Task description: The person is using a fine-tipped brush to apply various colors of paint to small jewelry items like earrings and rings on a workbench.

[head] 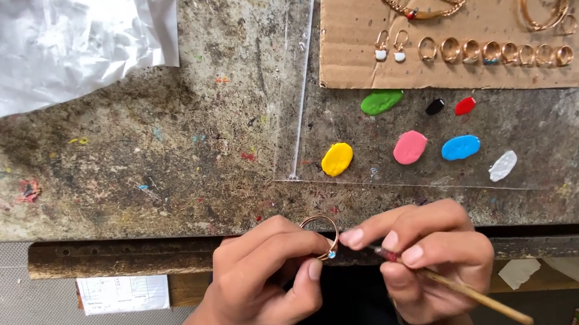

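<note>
The left hand [266, 284] pinched a gold ring [321, 236] at the bench edge; the right hand [426, 260], fingers clamped on a stick [470, 296], lay at its three o'clock, the stick's tip at the ring and its shaft trailing toward four o'clock.

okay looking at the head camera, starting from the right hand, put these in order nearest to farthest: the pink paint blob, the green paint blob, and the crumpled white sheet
From the right hand:
1. Pink paint blob, just above the hand on the bench.
2. Green paint blob, higher, by the cardboard's lower edge.
3. Crumpled white sheet, far top left corner.
</note>
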